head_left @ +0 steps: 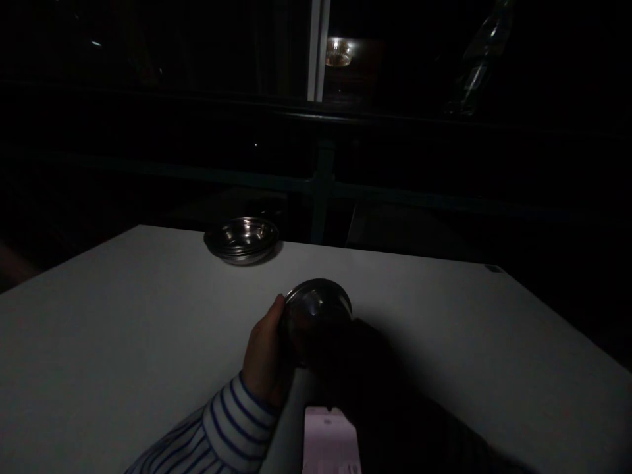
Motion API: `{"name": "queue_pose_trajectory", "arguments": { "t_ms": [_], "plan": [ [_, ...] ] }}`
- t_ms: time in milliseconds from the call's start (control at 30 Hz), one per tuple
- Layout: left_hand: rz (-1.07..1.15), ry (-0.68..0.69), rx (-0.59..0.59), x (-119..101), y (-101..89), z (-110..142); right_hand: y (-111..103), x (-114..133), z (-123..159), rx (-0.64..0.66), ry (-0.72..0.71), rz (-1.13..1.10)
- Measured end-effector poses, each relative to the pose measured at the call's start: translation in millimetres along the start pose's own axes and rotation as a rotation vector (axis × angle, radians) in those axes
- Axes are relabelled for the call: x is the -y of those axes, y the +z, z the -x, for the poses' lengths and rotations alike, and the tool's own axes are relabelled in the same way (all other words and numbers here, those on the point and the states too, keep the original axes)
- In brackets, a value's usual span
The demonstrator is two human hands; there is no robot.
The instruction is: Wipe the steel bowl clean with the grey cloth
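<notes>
My left hand (264,359) is closed around the left side of a shiny metal bowl (320,303), thumb up along its rim. The bowl is tilted above the white table. My right hand (350,355) is in deep shadow against the bowl's near right side. Its fingers are lost in the dark, so I cannot tell how they are set. A stack of metal bowls (241,240) stands at the table's far edge, left of the bowl I hold. Below my hands, at the bottom of the view, a phone (330,441) shows a lit, pale screen.
The white table (162,316) spreads out on both sides under dim light. Beyond its far edge runs a dark green metal frame (323,181). A glass bottle (476,76) shows faintly at upper right. At the far left edge is a blurred shape (14,264).
</notes>
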State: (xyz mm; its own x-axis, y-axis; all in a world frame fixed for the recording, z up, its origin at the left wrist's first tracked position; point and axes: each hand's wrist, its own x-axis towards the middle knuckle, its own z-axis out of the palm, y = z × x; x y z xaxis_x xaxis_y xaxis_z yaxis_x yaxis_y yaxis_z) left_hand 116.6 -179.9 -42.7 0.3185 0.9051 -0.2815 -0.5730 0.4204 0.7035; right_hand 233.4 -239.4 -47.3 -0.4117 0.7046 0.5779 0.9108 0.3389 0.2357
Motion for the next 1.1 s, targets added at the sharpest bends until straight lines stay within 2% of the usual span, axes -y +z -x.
{"name": "queue_pose_trajectory", "arguments": {
  "t_ms": [233,467,600,800,933,1100],
  "plan": [
    [0.029,-0.04,-0.067,0,-0.6,-1,-15,-23,-9,-0.077,-0.046,0.048],
    [0.055,-0.031,-0.098,-5,2.6,2,-27,-28,-14,0.007,0.054,-0.007],
    [0.071,-0.074,-0.095,-3,3.1,2,-27,-29,-15,0.039,0.091,-0.002],
    [0.045,-0.121,-0.022,3,0.8,1,-2,-17,-9,-0.105,-0.046,0.012],
    [0.028,-0.095,-0.03,3,-1.3,-1,9,-2,0,-0.037,-0.021,0.021],
    [0.039,-0.074,-0.012,1,-0.6,0,-3,12,5,0.004,-0.008,0.054]
  ]
}}
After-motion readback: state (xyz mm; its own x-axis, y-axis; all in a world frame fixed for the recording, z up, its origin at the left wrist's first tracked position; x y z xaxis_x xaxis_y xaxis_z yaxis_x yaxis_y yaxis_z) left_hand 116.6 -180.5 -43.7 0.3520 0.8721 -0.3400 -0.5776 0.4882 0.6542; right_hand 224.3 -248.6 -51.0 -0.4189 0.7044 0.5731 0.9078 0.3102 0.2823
